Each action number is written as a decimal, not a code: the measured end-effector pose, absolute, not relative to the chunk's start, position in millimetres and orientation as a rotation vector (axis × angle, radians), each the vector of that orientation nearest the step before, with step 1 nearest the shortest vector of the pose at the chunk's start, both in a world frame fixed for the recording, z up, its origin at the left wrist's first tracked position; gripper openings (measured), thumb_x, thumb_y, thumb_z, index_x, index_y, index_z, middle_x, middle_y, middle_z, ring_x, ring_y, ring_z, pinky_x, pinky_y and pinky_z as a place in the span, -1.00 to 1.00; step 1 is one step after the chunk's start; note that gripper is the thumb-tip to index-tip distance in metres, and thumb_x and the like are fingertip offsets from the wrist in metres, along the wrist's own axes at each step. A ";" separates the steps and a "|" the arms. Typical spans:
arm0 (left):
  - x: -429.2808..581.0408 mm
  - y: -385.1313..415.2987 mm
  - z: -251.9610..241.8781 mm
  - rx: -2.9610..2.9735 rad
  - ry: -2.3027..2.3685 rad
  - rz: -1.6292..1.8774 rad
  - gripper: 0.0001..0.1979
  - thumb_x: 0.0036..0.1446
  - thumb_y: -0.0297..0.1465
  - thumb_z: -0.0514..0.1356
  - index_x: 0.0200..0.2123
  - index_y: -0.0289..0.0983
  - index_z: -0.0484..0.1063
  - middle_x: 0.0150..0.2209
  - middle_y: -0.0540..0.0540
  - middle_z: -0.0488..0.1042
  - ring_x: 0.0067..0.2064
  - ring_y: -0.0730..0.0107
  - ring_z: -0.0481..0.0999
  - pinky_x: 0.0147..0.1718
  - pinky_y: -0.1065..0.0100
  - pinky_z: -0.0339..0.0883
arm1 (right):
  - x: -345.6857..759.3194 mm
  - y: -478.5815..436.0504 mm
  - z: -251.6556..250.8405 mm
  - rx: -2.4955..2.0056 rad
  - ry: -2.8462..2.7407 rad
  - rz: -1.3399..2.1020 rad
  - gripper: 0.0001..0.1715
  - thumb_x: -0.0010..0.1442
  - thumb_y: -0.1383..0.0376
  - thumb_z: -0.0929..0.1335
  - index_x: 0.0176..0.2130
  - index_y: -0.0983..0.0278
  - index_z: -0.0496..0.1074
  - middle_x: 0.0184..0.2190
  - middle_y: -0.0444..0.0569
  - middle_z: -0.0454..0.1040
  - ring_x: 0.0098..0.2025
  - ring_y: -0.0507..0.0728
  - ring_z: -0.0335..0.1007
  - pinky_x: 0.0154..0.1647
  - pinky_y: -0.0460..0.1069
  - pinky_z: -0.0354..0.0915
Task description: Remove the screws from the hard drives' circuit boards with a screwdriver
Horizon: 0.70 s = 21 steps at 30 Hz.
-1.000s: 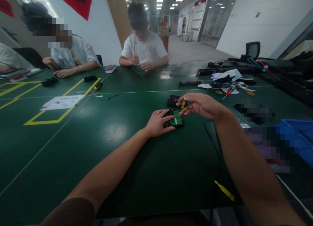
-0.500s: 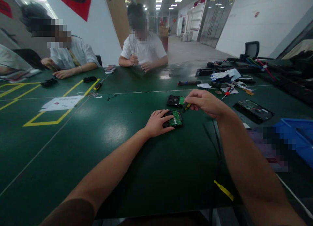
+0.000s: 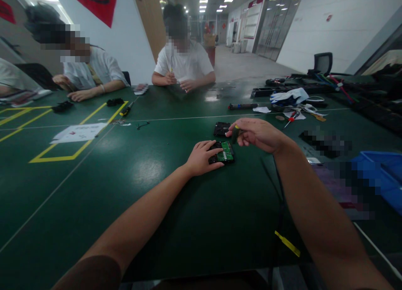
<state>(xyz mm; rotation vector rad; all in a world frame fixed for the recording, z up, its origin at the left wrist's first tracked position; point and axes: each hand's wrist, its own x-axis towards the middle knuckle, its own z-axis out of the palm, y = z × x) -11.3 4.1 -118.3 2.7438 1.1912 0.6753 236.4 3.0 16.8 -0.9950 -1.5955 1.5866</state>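
My left hand [image 3: 201,158] lies over a hard drive [image 3: 227,154] on the green table, fingers across its top and thumb along its near side. Part of the drive's green circuit board shows past the fingertips. Above its right end, my right hand [image 3: 259,133] is closed around a small screwdriver [image 3: 235,135] with a yellow and dark handle; its tip is too small to make out. A second hard drive [image 3: 221,129] lies just beyond the first, partly hidden behind my right fingers.
A blurred dark drive [image 3: 325,142] and a blue bin [image 3: 377,164] are at the right. Farther back lie a red-handled screwdriver [image 3: 292,117], a glove [image 3: 289,96] and a dark rod [image 3: 242,106]. A paper sheet [image 3: 78,132] is at left. Two people sit across the table.
My right hand has shifted slightly left, and its fingers have turned around the screwdriver, now covering more of the second drive. My left hand stays still on the first drive.
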 end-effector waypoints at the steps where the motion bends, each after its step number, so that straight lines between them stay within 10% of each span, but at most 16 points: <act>1: -11.3 4.1 -118.4 2.741 1.194 0.673 -0.37 0.18 0.08 0.23 0.24 -0.04 0.43 0.37 -0.16 0.25 0.35 -0.09 0.22 0.29 -0.15 0.09 | 236.0 3.6 15.5 -0.979 -1.572 1.603 -0.77 0.31 0.15 0.39 -0.18 0.26 0.51 -0.10 0.07 0.60 -0.44 0.02 0.41 -0.51 -0.08 0.35; 9: -10.8 3.0 -116.2 2.742 1.196 0.670 -0.36 0.18 0.09 0.23 0.24 -0.04 0.42 0.38 -0.17 0.24 0.35 -0.10 0.22 0.29 -0.12 0.09 | 233.8 -0.7 19.2 -0.976 -1.578 1.537 -0.69 0.30 0.23 0.40 0.03 0.20 0.48 -0.26 -0.05 0.55 -0.35 0.03 0.45 -0.33 -0.06 0.42; 21: -11.6 2.6 -116.9 2.744 1.198 0.657 -0.37 0.19 0.09 0.21 0.25 -0.04 0.42 0.38 -0.16 0.23 0.36 -0.10 0.21 0.29 -0.15 0.09 | 237.9 7.5 14.6 -1.233 -1.676 1.160 -0.87 0.16 0.25 0.46 -0.36 0.21 0.44 -0.50 -0.09 0.42 -0.54 0.02 0.23 -0.63 -0.05 0.11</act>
